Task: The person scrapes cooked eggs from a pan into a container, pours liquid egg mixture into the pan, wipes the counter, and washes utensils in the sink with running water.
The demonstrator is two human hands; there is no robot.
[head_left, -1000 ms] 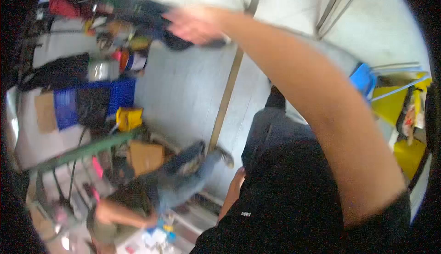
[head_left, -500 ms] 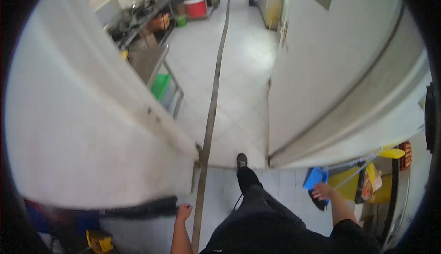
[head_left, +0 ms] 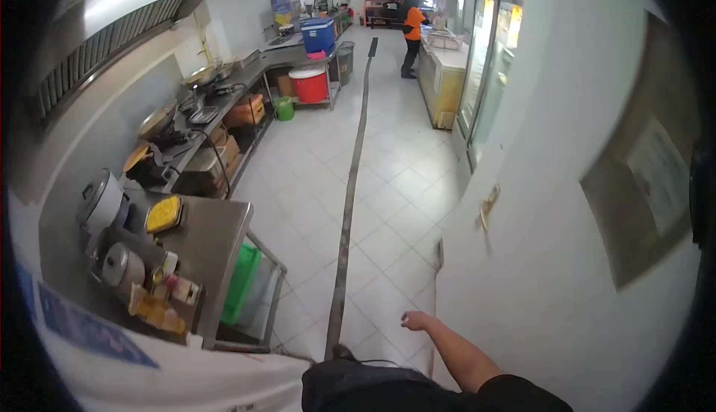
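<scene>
My right hand (head_left: 419, 321) swings out in front of my body, over the tiled floor, its fingers curled in. Whether anything small sits inside them is hidden. Nearest to it is the white door (head_left: 514, 285) on the right, with a metal handle (head_left: 488, 207); the hand does not touch it. My left hand is out of view. Below, the tip of a dark shoe (head_left: 341, 352) shows beside a long dark drain strip (head_left: 349, 211) in the floor.
A steel table (head_left: 216, 225) with pots, a yellow tray (head_left: 164, 214) and jars stands left; stoves line the wall beyond. A red tub (head_left: 309, 87) and blue cooler (head_left: 318, 35) are farther on. A person in orange (head_left: 412, 28) stands by a white freezer (head_left: 441, 76); glass-door fridges (head_left: 477, 69) are nearer.
I have walked forward through the doorway, and the view has tilted up to the kitchen. My right hand has swung forward; my left hand has left the view.
</scene>
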